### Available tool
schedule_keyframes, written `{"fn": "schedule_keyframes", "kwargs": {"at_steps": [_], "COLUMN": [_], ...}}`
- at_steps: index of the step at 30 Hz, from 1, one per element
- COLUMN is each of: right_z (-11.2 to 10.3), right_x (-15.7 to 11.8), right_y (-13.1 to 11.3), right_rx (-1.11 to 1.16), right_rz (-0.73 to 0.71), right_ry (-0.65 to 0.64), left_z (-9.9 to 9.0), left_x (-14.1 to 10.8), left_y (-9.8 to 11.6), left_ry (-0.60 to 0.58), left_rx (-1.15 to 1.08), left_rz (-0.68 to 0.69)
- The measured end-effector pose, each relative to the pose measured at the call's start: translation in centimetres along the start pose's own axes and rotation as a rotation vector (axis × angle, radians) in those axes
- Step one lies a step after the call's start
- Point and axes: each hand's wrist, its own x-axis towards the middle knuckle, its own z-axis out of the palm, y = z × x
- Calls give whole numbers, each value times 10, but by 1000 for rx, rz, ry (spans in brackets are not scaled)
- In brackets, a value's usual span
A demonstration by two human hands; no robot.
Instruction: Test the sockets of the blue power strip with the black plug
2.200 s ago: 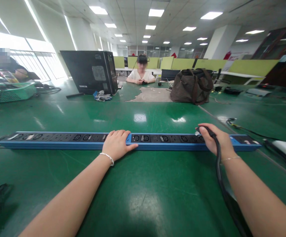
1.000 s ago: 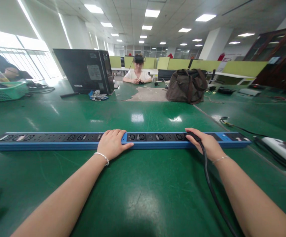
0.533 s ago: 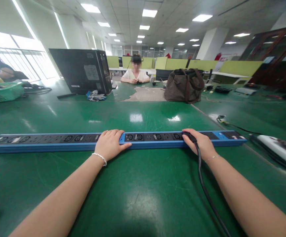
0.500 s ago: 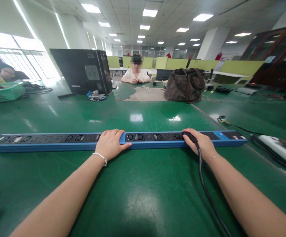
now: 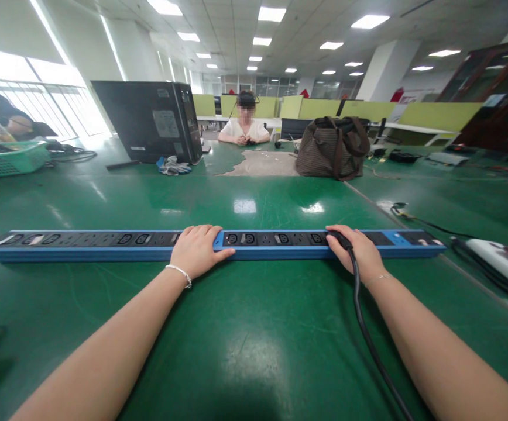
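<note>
A long blue power strip (image 5: 275,252) with black sockets lies crosswise on the green table. My left hand (image 5: 196,250) is wrapped over it left of the middle, fingers across the top and thumb along the near edge. Farther right, my right hand (image 5: 359,248) grips a black power plug (image 5: 340,239) at a socket of the strip. The hand hides part of the plug, so how deep it sits cannot be seen. From the plug a thick black cable (image 5: 359,304) runs down towards the bottom edge of the view.
Behind the strip stand a black computer case (image 5: 135,123), gloves (image 5: 174,166) and a brown bag (image 5: 333,149). A green basket (image 5: 12,161) is at far left. On the right lies a white device (image 5: 504,263) with a cord. A person (image 5: 245,126) sits across the table, another at far left.
The camera view has shifted slightly, so the whole scene sits a little higher and to the right. Both hands keep their places on the strip and plug.
</note>
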Motion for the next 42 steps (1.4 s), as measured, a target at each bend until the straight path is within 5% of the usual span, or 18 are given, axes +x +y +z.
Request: {"fn": "schedule_keyframes", "kwargs": {"at_steps": [10, 18, 27, 33, 42], "right_z": [6, 9, 1, 4, -8], "right_x": [-1, -4, -3, -1, 2], "right_y": [-1, -4, -5, -4, -2], "right_rx": [35, -214, -426, -346, 12], "right_rz": [-27, -4, -40, -23, 389], "right_ry": [95, 266, 253, 203, 446], "left_z": [0, 0, 0, -1, -2], "left_x": [1, 1, 1, 1, 1], "left_y": [0, 0, 0, 1, 1], "left_ry": [1, 0, 1, -12, -25], "left_rx": [17, 16, 14, 1, 0], "left_rz": [14, 9, 8, 0, -10]}}
